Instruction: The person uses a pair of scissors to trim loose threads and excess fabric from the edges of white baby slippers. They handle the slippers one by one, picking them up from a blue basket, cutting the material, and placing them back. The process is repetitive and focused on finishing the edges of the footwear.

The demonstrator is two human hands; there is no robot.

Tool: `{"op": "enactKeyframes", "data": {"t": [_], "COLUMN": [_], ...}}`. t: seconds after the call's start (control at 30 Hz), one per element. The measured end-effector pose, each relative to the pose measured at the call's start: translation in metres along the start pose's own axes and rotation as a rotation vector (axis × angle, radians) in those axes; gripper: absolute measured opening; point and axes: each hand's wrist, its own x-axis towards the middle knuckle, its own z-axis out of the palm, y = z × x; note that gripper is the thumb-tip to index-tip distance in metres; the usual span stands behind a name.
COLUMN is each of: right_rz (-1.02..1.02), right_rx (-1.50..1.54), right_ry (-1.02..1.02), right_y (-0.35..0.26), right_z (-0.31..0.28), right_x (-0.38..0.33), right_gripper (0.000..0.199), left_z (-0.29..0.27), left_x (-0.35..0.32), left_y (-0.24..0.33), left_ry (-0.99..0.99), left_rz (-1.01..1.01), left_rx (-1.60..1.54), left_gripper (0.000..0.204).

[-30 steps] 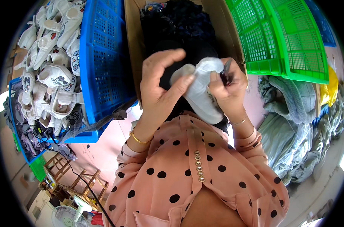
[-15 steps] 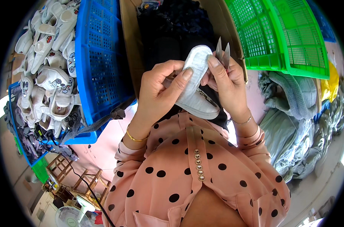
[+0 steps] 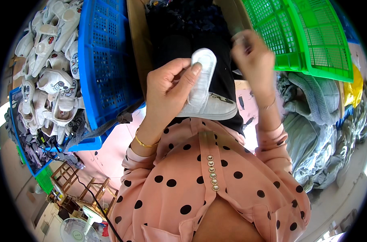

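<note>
My left hand point(image 3: 169, 86) is closed around a small white cloth shoe point(image 3: 207, 111), which lies sideways over my lap with a dark print along its upper edge. From it a rounded, sole-shaped white part point(image 3: 204, 60) stands up, my thumb pressed on its face. Whether that part is joined to the shoe or belongs to a second one, I cannot tell. My right hand point(image 3: 254, 56) is raised apart from the shoe, near the carton's right wall. Its fingers are curled and blurred; the scissors seen earlier cannot be made out.
A blue crate point(image 3: 104, 60) stands left, beside a heap of white printed shoes point(image 3: 56, 80). Ahead, a cardboard carton point(image 3: 137, 52) holds dark scraps point(image 3: 187, 16). To the right are a green crate point(image 3: 308, 40) and grey cloth bundles point(image 3: 308, 145). A fan point(image 3: 76, 230) is at lower left.
My right hand has left the shoe and moved up and to the right. The scissors blades that stuck up from it no longer show. My left hand still holds the shoe, now turned slightly.
</note>
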Motion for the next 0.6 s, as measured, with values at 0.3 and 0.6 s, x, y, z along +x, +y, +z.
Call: {"op": "enactKeyframes", "data": {"t": [0.3,0.6], "right_rz": [0.308,0.354], "right_rx": [0.015,0.433], "right_ry": [0.113,-0.141], "right_y": [0.032,-0.001], "right_z": [0.003,0.004], "right_x": [0.015,-0.006], "right_gripper": [0.023,0.03], "left_z": [-0.012,-0.016], "left_x": [0.0,0.015], "left_y": [-0.002,-0.004], "left_ry": [0.046,0.054], "left_rz": [0.039,-0.069], "left_rx": [0.026,-0.077], "left_gripper": [0.017,0.019]}}
